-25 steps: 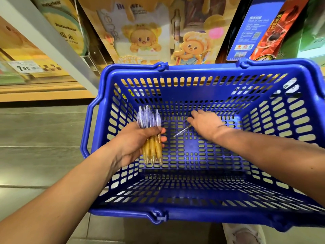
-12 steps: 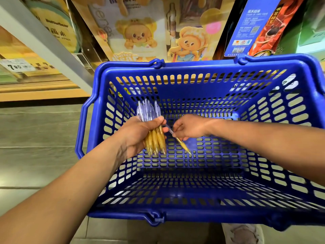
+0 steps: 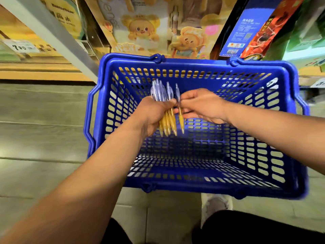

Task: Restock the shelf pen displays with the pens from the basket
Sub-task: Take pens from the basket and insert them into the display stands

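Observation:
A blue plastic basket [image 3: 202, 186] stands on the floor in front of me, and no pens show on its bottom. My left hand [image 3: 151, 115] grips a bundle of several pens [image 3: 162, 95] with clear tops and yellow barrels, tips pointing down, over the basket. My right hand [image 3: 200, 104] pinches a single pen [image 3: 179, 113] of the same kind and holds it upright right beside the bundle, almost touching it.
Shelves with cartoon-bear display cards [image 3: 140, 30] and blue and red boxes [image 3: 246, 27] rise behind the basket. A grey shelf post [image 3: 52, 32] slants at the left, with a price tag [image 3: 21, 47] nearby. My shoe [image 3: 213, 205] and knees are below the basket on the tiled floor.
My right hand picked one pen off the basket bottom, lifted it and brought it left to the bundle. The view has dropped back, so the basket sits lower and smaller.

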Demonstrator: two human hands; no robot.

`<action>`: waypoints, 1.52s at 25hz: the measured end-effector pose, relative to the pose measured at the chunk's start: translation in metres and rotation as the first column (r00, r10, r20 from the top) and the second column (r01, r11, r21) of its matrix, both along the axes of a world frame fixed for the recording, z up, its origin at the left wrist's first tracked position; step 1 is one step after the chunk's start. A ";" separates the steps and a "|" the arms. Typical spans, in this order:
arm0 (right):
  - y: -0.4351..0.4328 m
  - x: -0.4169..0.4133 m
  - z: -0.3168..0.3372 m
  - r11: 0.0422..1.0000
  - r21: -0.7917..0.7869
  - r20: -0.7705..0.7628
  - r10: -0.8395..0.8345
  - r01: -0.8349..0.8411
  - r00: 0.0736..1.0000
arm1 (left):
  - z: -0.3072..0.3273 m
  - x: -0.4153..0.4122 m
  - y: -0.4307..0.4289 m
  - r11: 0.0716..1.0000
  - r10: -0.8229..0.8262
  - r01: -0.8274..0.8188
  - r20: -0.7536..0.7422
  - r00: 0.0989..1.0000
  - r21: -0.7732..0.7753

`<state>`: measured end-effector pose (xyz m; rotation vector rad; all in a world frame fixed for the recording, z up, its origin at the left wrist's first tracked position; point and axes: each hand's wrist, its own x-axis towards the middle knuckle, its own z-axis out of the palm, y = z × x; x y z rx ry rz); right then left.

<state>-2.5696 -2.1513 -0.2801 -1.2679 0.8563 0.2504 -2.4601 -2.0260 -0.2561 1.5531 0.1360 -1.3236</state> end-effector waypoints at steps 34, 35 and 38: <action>0.184 -0.229 0.829 0.910 0.005 0.244 -0.403 0.415 0.882 | 0.817 -0.178 0.170 0.928 -0.239 0.256 0.096 0.966 -0.269; 0.176 -0.236 0.832 0.910 -0.013 0.248 -0.399 0.415 0.883 | 0.820 -0.182 0.161 0.925 -0.236 0.257 0.107 0.966 -0.281; 0.153 -0.249 0.838 0.898 -0.044 0.251 -0.414 0.438 0.875 | 0.825 -0.197 0.139 0.938 -0.205 0.230 0.120 0.971 -0.259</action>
